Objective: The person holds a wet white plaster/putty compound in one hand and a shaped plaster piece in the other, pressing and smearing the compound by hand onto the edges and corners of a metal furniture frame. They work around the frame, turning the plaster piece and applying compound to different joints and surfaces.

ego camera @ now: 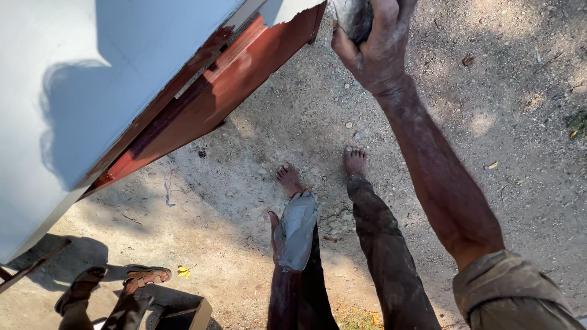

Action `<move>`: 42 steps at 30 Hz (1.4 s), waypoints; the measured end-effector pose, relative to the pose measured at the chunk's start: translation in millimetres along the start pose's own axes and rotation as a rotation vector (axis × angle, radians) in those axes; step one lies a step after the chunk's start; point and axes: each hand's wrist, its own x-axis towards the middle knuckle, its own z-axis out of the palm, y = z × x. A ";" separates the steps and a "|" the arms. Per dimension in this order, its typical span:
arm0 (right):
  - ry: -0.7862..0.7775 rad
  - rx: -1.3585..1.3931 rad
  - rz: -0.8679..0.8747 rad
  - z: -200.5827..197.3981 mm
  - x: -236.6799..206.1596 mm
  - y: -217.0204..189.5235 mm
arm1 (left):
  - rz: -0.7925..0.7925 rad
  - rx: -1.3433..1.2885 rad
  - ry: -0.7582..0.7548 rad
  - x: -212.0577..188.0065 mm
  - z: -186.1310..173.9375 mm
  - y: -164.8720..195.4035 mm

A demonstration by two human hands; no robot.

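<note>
Two hands at work here: the right hand [374, 46] has its fingers curled tight round a grey pad [354, 17] held up near the corner of the white panel [92, 91], just past its red edge [226, 91]. The left hand [287, 238] hangs low, fingers closed on a grey rag [298, 229]. I'd say firm, even strokes along the surface would serve best
</note>
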 end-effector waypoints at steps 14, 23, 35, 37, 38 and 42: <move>0.039 0.208 0.005 -6.5 8.7 -84.6 | 0.113 0.091 0.008 9.7 5.8 -17.9; -0.006 0.197 -0.012 12.5 4.8 -93.5 | -0.041 -0.173 -0.123 8.7 -3.4 -0.8; 0.054 0.210 -0.024 -29.1 30.8 -55.6 | 0.134 0.250 -0.017 26.3 12.0 -14.9; 0.037 0.181 -0.028 -29.8 29.5 -57.0 | 0.130 0.253 -0.016 26.4 13.8 -13.7; 0.039 0.174 -0.026 -29.2 28.0 -57.1 | 0.133 0.265 -0.007 25.5 14.8 -12.6; 0.047 0.191 -0.006 -18.2 23.2 -50.1 | 0.114 0.162 0.003 21.6 20.0 -8.6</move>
